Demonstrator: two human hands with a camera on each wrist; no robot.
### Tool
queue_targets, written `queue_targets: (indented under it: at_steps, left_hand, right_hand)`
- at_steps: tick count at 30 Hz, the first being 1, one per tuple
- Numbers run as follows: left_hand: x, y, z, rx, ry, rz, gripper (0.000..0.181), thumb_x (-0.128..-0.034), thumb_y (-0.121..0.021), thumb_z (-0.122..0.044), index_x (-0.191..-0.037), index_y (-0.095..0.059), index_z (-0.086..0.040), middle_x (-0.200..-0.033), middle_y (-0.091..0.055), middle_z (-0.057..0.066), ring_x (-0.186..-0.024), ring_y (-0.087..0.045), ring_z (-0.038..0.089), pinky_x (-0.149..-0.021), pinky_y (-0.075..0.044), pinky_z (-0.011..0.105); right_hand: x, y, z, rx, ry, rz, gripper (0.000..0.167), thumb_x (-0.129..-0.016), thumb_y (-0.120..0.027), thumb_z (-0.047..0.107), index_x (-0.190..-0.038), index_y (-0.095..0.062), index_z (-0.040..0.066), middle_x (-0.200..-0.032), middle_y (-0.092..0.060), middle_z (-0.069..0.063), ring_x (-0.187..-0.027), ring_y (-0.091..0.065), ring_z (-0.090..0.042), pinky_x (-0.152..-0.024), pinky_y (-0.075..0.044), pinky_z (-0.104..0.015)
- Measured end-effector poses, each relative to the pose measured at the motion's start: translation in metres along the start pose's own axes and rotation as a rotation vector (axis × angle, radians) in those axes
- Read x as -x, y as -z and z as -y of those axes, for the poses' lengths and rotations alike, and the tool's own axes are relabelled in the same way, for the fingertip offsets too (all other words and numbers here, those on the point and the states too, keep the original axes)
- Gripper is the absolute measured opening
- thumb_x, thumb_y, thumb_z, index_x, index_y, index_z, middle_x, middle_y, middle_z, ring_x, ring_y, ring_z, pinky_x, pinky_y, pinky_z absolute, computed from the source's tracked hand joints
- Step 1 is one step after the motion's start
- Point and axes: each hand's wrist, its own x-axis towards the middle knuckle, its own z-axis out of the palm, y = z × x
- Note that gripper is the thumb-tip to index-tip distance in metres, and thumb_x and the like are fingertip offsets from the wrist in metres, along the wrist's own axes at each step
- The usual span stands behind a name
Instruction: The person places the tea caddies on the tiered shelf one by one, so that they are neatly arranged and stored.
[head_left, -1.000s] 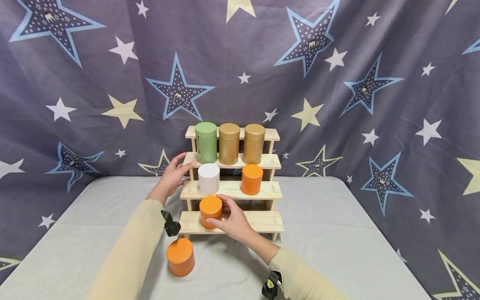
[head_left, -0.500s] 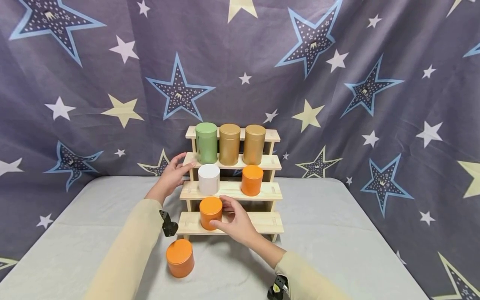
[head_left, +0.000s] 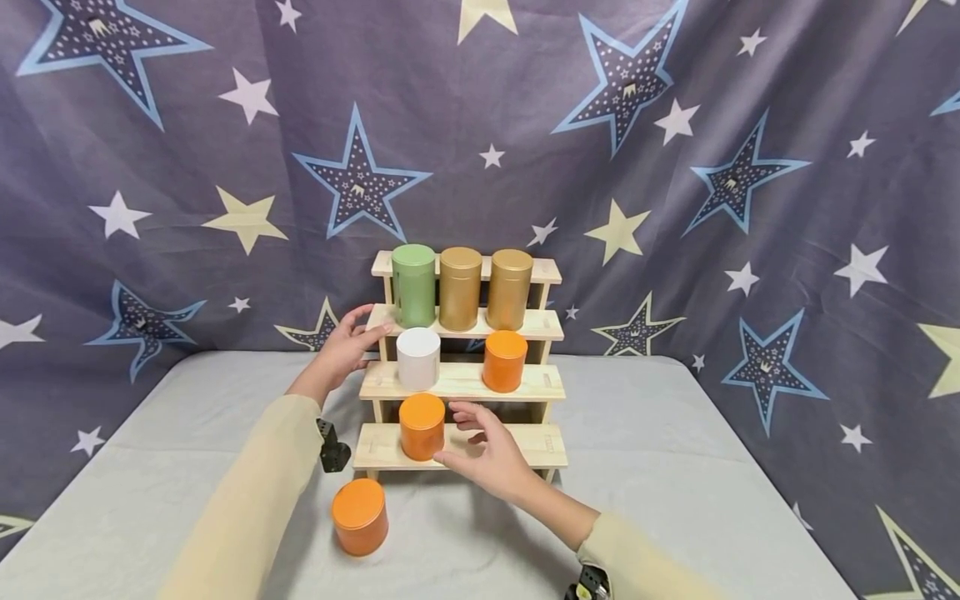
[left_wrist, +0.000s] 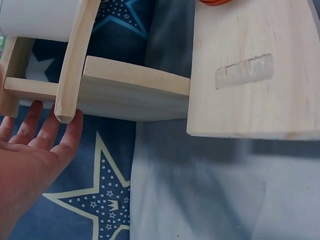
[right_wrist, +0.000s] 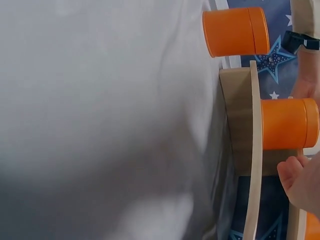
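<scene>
A wooden stepped shelf point(head_left: 487, 380) stands on the table, several tiers high. At its left side my left hand point(head_left: 341, 354) grips the end of the second tier from the top, and its fingers point(left_wrist: 67, 137) reach the support in the left wrist view. On the lowest tier stands an orange tin point(head_left: 422, 429), upright. My right hand point(head_left: 491, 450) is just right of this tin, fingers spread and apart from it, holding nothing. Another orange tin point(head_left: 360, 518) stands on the table in front of the shelf; the right wrist view also shows that tin point(right_wrist: 235, 31).
A white tin point(head_left: 417, 360) and an orange tin point(head_left: 504, 362) share the tier above. Higher up stand a green canister point(head_left: 414, 287) and two gold canisters point(head_left: 460, 290). The grey-covered table point(head_left: 675, 467) meets a star-patterned curtain point(head_left: 480, 100) behind.
My right hand has let go of the orange tin on the lowest tier and drawn back to the right. The tin stays in place. My left hand remains at the shelf's side.
</scene>
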Motion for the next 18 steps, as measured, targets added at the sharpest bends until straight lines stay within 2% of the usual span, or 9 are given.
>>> queue_targets:
  at_steps: [6,11,18]
  left_hand:
    - [0.002,0.000,-0.002,-0.006,-0.004,0.011,0.077,-0.0920,-0.057,-0.037,-0.151,-0.009,-0.023,-0.153,-0.025,0.019,-0.138,-0.030,0.035,-0.107,-0.032,0.056]
    - [0.001,0.001,-0.002,-0.015,0.003,0.011,0.078,-0.0919,-0.057,-0.038,-0.151,-0.008,-0.023,-0.153,-0.023,0.018,-0.139,-0.029,0.035,-0.107,-0.031,0.056]
    - [0.002,0.001,-0.003,0.008,0.015,0.025,0.077,-0.0930,-0.056,-0.036,-0.151,-0.006,-0.025,-0.154,-0.021,0.018,-0.139,-0.028,0.034,-0.108,-0.031,0.056]
  right_hand:
    - [0.009,0.002,0.004,0.015,0.013,0.030,0.062,-0.076,-0.078,0.028,-0.130,-0.050,0.016,-0.117,-0.059,-0.007,-0.107,-0.057,-0.027,-0.086,-0.049,-0.035]
    - [0.014,0.000,0.004,-0.017,0.018,0.063,0.060,-0.076,-0.078,0.028,-0.128,-0.051,0.017,-0.117,-0.060,-0.013,-0.105,-0.057,-0.029,-0.086,-0.049,-0.038]
    - [0.021,-0.005,0.004,-0.027,0.030,0.113,0.056,-0.078,-0.077,0.028,-0.127,-0.052,0.020,-0.117,-0.060,-0.010,-0.106,-0.058,-0.027,-0.086,-0.049,-0.040]
